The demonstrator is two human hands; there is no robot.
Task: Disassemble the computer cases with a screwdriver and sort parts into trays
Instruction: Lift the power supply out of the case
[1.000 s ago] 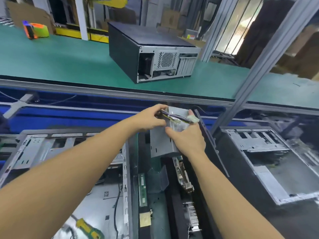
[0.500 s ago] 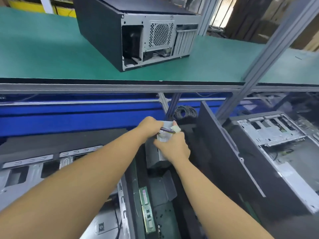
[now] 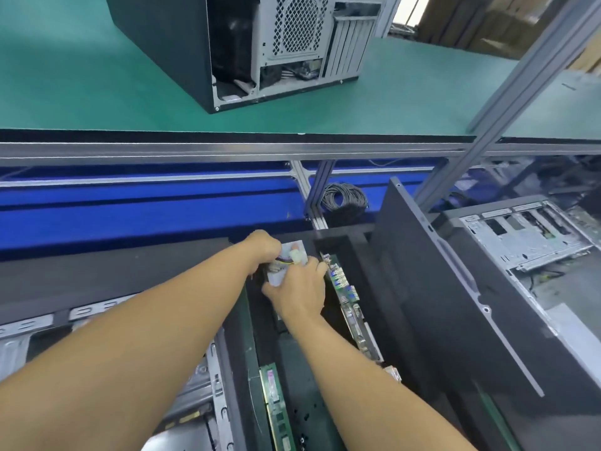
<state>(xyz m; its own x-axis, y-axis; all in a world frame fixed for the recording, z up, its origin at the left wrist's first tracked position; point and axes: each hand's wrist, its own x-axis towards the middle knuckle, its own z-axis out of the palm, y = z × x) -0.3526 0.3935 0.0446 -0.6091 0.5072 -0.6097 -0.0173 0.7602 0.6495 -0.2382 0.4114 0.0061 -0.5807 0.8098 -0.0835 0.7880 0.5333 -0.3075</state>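
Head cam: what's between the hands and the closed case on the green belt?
Head view: left hand and right hand grip the wired metal unit; toward the case lie only the blue channel, aluminium rail and bare green belt.

No legible text or labels

Head-worn view, forward and down

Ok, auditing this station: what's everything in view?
metal unit: 1, grey, wired, in both hands.
computer case: 1, black, on green belt, far centre.
open chassis: 2, silver, near left and right.
side panel: 1, black, right of trays.
cable coil: 1, dark, under belt frame.
circuit board: 1, green, on edge right of metal unit.
memory stick: 1, green, black tray, near centre.
hands: 2, left hand and right hand gripping the unit.
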